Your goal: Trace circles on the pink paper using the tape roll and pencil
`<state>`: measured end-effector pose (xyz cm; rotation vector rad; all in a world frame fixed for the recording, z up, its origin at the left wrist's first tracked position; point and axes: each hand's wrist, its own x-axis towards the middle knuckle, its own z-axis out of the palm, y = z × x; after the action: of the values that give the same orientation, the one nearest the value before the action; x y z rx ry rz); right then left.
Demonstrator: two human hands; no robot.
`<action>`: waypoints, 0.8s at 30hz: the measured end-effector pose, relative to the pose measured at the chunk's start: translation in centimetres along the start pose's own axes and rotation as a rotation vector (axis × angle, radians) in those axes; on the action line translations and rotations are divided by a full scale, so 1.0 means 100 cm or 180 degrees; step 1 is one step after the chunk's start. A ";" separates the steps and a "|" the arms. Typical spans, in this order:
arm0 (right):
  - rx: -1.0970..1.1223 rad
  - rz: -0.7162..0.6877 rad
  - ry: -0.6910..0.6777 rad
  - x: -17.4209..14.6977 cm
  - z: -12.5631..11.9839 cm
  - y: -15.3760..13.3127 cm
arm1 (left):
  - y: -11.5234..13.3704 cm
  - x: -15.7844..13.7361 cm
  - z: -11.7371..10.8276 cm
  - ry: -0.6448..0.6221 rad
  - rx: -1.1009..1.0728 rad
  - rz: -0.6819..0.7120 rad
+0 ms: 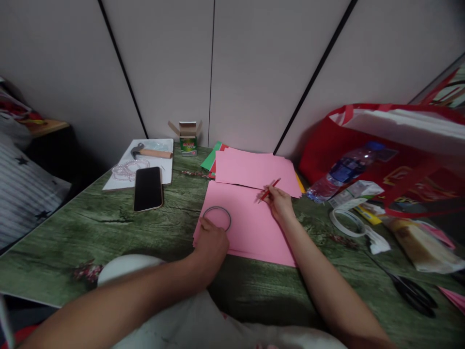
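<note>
A ring (218, 207) is pinched in the left grip (212, 241) on pink paper (250, 223); a red pencil (265, 195) is pinched in the right grip (281, 203).

The left hand (213, 241) hides the near side of the thin grey ring (220, 208). Whether the red pencil's (276, 182) tip touches the pink paper (247, 218) is too small to tell. Upper pink sheets (254, 167) cover most of a green sheet (211, 158). Lettering on the red bag (317, 143) blurs; the right edge crops it. The left edge cuts off the star-patterned cloth (32, 186).
</note>
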<state>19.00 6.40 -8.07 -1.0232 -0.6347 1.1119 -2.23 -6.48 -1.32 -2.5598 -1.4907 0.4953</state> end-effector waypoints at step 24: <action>-0.0623 0.0432 -0.1155 -0.051 0.117 0.008 | 0.016 0.002 0.010 0.0522 -0.0026 -0.0263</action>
<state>7.06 5.69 -3.50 -1.0506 -0.9913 1.3912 -1.14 -7.12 -2.73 -2.4650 -1.5352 0.2621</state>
